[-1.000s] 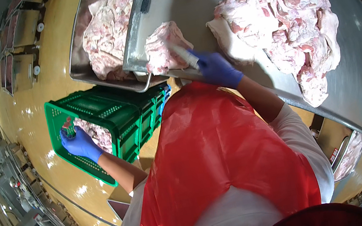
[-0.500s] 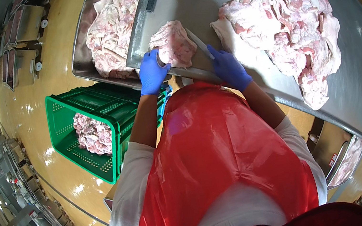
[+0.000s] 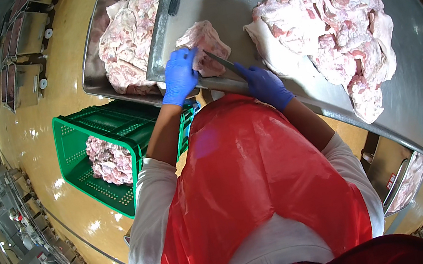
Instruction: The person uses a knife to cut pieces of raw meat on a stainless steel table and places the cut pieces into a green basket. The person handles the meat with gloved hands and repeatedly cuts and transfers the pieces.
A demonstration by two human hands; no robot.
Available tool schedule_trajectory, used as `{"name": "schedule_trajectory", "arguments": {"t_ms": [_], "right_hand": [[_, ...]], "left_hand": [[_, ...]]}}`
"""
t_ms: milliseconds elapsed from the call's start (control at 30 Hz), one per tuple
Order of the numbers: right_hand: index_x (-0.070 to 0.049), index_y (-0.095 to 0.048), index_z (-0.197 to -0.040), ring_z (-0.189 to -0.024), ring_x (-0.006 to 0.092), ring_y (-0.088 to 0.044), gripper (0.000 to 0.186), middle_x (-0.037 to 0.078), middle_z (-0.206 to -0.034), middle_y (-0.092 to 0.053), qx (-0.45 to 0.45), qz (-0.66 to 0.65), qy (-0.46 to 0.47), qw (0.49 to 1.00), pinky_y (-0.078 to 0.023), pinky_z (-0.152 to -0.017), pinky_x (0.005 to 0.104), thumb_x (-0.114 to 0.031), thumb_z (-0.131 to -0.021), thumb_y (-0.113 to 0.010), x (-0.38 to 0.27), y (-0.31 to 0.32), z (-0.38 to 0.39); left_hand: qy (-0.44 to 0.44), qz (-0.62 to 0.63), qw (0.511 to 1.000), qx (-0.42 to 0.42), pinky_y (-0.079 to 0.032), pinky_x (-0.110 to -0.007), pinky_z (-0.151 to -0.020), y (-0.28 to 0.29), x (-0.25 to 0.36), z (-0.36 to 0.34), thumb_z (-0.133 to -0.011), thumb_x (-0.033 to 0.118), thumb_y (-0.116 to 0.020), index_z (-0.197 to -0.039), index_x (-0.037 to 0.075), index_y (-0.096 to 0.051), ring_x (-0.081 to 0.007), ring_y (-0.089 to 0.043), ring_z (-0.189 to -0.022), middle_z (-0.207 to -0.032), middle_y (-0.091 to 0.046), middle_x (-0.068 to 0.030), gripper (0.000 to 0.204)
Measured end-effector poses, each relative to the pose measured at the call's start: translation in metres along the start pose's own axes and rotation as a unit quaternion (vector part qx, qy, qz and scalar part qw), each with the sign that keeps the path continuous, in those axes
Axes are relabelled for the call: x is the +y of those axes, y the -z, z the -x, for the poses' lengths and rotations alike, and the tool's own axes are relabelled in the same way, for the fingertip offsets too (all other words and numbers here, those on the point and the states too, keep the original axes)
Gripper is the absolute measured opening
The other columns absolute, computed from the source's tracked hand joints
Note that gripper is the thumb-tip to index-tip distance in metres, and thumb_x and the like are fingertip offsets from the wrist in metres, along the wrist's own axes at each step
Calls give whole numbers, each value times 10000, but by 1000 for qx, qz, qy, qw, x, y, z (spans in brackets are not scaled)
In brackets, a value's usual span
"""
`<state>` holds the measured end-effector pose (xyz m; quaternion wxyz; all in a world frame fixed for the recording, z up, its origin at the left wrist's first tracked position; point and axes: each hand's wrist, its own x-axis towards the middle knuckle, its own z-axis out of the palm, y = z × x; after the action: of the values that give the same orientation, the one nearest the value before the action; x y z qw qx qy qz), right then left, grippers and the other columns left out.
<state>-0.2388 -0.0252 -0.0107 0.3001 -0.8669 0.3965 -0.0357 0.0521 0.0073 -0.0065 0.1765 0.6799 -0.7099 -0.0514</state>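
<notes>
Flanking meat (image 3: 206, 42), hands (image 3: 180, 77) angle inward, the right (image 3: 267, 87) gripping a knife (image 3: 223, 62).

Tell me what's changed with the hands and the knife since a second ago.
The left hand has come from the green crate, up and right to the left edge of the small meat piece. The right hand still holds the knife; in the last half second, its tip has swung left over that piece. The large meat pile and the metal tub stayed put.
</notes>
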Motion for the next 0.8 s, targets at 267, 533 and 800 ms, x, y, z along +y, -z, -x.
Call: {"name": "schedule_trajectory", "arguments": {"t_ms": [267,533,800], "right_hand": [[-175,-433,-1539,-839,374,-711,590,189,-951,-682,-14,61,-30,998,-576,-732,496,-126,-955,-500,-10,10,-3],[-129,-475,-1527,-780,371,-703,594,244,-874,-678,45,-1,11,999,-564,-734,465,-108,-936,-523,9,7,-7],[-114,-607,-1420,-711,400,-681,518,299,-878,-675,-7,-224,-8,974,-534,-716,454,-125,-908,-529,-20,15,-12]], "left_hand": [[164,206,964,-41,-550,-357,-757,-19,-26,-24,-793,126,-797,-998,51,-740,-294,-691,-813,-885,-697,-117,226],[244,335,906,-84,-530,-282,-707,-7,-42,-15,-791,174,-859,-961,22,-773,-92,-616,-736,-832,-732,-24,243],[258,141,950,-104,-542,-313,-663,24,-11,-20,-765,283,-863,-882,42,-793,-121,-664,-671,-748,-740,-53,278]]}}
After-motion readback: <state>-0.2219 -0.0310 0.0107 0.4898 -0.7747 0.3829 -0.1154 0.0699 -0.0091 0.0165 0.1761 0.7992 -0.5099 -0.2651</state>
